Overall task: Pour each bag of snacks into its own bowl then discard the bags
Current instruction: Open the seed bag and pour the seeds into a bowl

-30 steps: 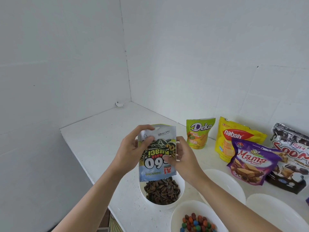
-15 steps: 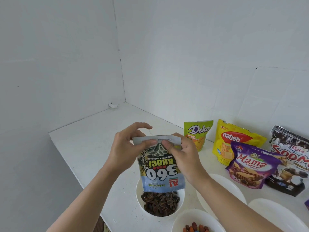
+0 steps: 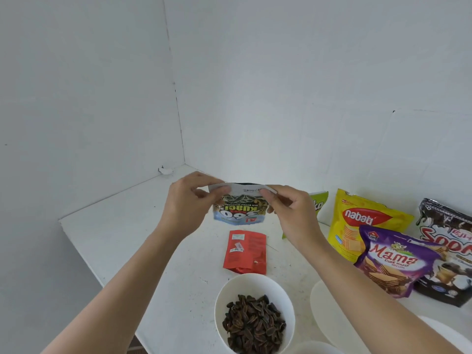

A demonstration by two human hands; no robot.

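Note:
Both hands hold the upside-down sunflower seed bag (image 3: 240,209) above the white counter, behind the bowls. My left hand (image 3: 187,200) pinches its upper left edge and my right hand (image 3: 290,213) pinches its upper right edge. Below it a red empty bag (image 3: 245,251) lies flat on the counter. A white bowl (image 3: 222,302) near me holds dark sunflower seeds (image 3: 254,323). To the right stand full bags: a green Deka bag (image 3: 319,203) partly hidden by my right hand, a yellow Nabati bag (image 3: 357,221), a purple Mama wafer bag (image 3: 393,261) and a dark Soon bag (image 3: 449,251).
The white counter (image 3: 122,231) ends in a corner of two white walls at the back left; its front left edge drops off. An empty white bowl (image 3: 321,310) shows behind my right forearm, and the rim of another bowl (image 3: 314,347) at the bottom edge.
The seed bag has moved up and away from the seed bowl, toward the back of the counter, still held by both hands. The red empty bag has come into view.

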